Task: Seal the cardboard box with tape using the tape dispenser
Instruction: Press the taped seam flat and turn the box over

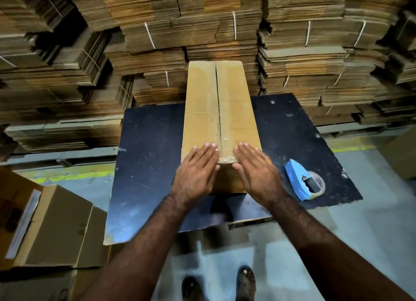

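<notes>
Since clear tape already runs along the centre seam of your long cardboard box and folds over the near end, you're mostly done, I'd say. Your left hand and right hand lie flat and spread on the lid either side of it, gripping nothing. Your blue tape dispenser sits idle on the dark tabletop, just right of the box. Can't tell about the far end.
</notes>
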The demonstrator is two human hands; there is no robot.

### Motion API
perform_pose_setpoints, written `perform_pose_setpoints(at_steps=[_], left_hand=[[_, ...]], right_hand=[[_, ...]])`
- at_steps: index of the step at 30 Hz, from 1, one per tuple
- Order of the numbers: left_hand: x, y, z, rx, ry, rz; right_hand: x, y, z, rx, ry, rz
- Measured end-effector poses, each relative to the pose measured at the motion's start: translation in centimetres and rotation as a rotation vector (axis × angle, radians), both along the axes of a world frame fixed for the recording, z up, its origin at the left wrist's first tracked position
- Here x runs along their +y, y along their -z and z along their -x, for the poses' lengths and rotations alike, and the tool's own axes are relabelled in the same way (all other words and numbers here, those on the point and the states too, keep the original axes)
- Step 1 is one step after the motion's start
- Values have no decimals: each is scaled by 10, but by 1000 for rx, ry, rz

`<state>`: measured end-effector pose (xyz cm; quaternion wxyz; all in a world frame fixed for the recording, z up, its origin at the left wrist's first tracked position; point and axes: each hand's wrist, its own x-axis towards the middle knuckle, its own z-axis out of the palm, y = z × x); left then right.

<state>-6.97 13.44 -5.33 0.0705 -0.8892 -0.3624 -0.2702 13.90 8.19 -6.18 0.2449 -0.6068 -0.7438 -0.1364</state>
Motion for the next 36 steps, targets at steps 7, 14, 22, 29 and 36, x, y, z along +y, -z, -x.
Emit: perform_pose_setpoints(at_steps=[7,14,22,29,36], left_hand=[[10,18,-18,8,69,-9],[-4,-3,-43,-34,61,130],[-6,2,-55,152,12,65],[-16,-12,-88,170,-89,206],[-24,-25,-97,268,-73,321]], right_hand=[[5,15,-9,41,-35,-15],[-3,-14,-29,140,-25,97],[-4,-3,-53,78,-175,224],[0,-8,-71,128,-153,232],[-11,-16,-87,259,-227,406]])
